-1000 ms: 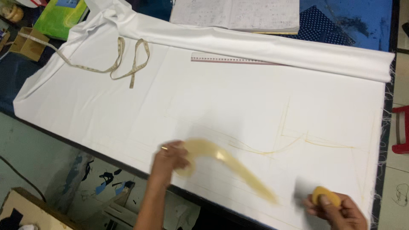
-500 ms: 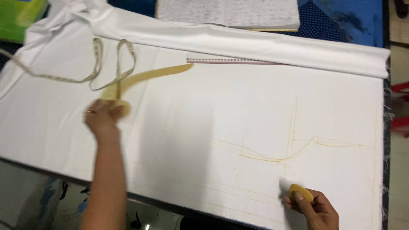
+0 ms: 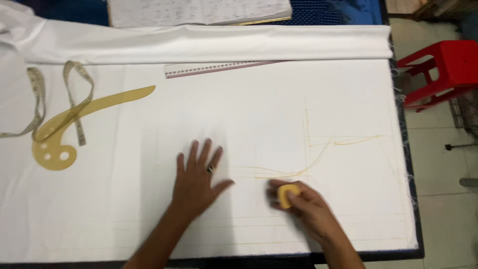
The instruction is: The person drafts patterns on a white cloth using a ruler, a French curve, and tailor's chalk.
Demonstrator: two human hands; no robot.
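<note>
We see a wide sheet of smooth white cloth (image 3: 279,104) spread flat over the table, its far edge folded into a long soft roll and its right edge slightly frayed. Thin yellow chalk lines (image 3: 318,149) run across it: a straight upright stroke, faint horizontals, and a curve sweeping low towards the hands. Beyond the roll we make out an open notebook (image 3: 199,10) with pale, densely written pages. To the right, off the table, stands a glossy red plastic stool (image 3: 443,67) on a tiled floor.

On the cloth to the left lies a translucent amber curve template (image 3: 74,127), rounded and pierced with holes at its near end, tapering to a point at the far end. A limp cloth tape measure (image 3: 55,97) loops across it, touching it. A long flat ruler (image 3: 219,68) rests just below the roll.

Our left hand (image 3: 199,179) lies palm down on the cloth, fingers spread wide and flat, holding nothing; a ring sits on one finger. Our right hand (image 3: 301,204) is curled, fingertips pinched round a small rounded piece of yellow chalk (image 3: 287,195), pressed to the cloth just beside the low end of the curved line, near the left thumb.
</note>
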